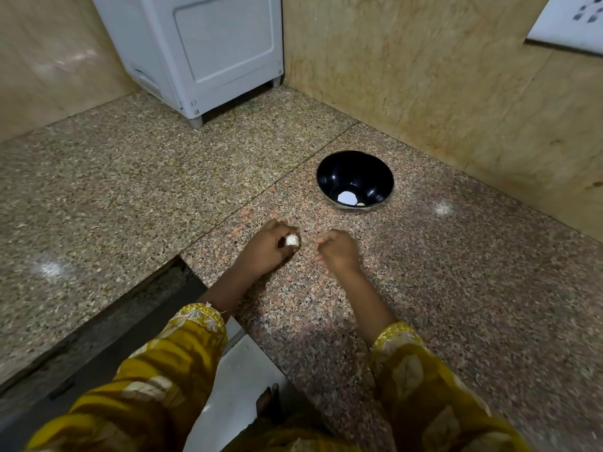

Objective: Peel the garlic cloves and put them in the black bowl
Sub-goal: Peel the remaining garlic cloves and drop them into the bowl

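The left hand (266,247) curls its fingers round a white garlic bulb (292,240), gripping it just above the speckled granite counter (440,305). Near it, the right hand (337,251) has its fingers curled inward. It is blurred, so I cannot tell whether it pinches anything. Both arms wear yellow patterned sleeves (169,363).

The black bowl (339,168) stands upright beyond the right hand, near the marble wall, with a small pale clove (361,204) at its bottom beside a bright white patch. A white appliance (208,47) stands on the counter at the back corner. A white socket plate (571,24) sits on the right wall.
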